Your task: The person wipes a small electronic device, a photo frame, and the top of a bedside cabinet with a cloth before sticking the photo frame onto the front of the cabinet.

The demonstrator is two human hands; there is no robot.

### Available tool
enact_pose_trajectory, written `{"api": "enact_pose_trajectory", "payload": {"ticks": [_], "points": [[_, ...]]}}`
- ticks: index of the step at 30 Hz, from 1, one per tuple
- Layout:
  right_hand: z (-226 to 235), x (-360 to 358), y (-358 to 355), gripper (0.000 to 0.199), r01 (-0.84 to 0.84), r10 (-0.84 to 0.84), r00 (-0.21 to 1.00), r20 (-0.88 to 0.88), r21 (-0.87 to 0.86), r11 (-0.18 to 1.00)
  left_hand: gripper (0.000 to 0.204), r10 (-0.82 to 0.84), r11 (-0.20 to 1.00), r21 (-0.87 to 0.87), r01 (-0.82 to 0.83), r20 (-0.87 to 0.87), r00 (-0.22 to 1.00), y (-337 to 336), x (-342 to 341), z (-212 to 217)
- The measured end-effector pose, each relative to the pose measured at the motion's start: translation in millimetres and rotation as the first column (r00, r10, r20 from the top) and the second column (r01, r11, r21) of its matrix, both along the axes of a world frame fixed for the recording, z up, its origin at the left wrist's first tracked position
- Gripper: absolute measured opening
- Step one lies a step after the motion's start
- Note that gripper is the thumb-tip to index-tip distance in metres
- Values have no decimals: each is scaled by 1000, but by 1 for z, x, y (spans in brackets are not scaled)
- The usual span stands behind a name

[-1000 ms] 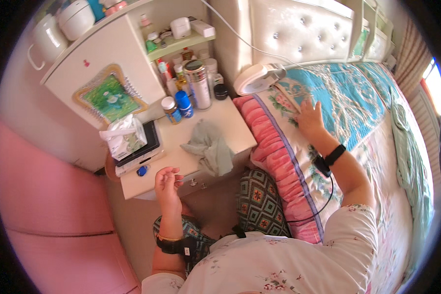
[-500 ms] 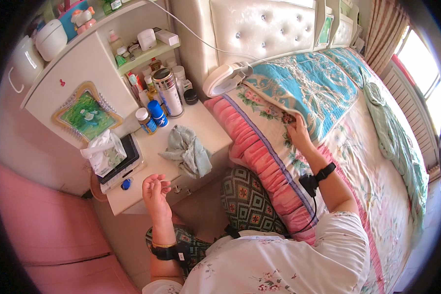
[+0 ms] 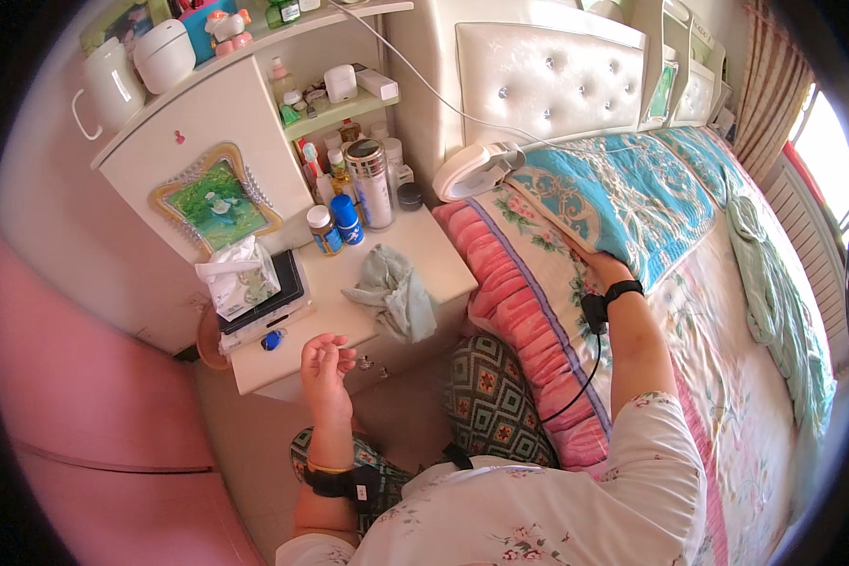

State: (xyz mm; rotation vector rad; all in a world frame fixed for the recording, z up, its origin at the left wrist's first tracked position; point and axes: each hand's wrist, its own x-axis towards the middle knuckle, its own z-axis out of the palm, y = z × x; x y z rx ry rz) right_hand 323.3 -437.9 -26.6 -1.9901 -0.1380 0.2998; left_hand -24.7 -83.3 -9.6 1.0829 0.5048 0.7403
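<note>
The right hand (image 3: pixel 606 268) is at the blue patterned cloth's (image 3: pixel 618 203) near edge, grip impossible to tell; the cloth stretches beyond it toward the bed's (image 3: pixel 726 406) headboard end.

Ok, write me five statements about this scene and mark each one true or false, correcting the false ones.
1. The right hand is at the edge of the blue patterned cloth. True.
2. The left hand is gripping the grey-green cloth. False: the hand is apart from it, fingers curled.
3. The blue bottle stands beside the brown jar. True.
4. The tissue pack lies on the bed. False: it lies on a black-topped stack on the bedside cabinet.
5. The headboard is dark brown. False: it is pale and silvery.
</note>
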Motion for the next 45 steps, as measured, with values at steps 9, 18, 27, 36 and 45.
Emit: {"api": "enact_pose_trajectory", "payload": {"ticks": [9, 18, 27, 36, 45], "points": [[33, -40, 23, 59, 175, 89, 906, 413, -559, 811, 12, 0, 1000, -4, 0, -22, 1000, 0, 2, -8], [34, -65, 0, 46, 271, 181, 810, 558, -629, 729, 13, -18, 999, -49, 18, -11, 1000, 5, 6, -4], [68, -126, 66, 51, 255, 437, 618, 654, -692, 675, 12, 9, 1000, -26, -10, -45, 999, 8, 3, -12], [57, -42, 47, 36, 332, 479, 500, 721, -671, 663, 12, -26, 1000, -10, 25, -49, 998, 1, 14, -11], [78, 2, 126, 36, -95, 610, 633, 476, -735, 672, 11, 38, 999, 30, -35, -85, 996, 11, 8, -9]]}}
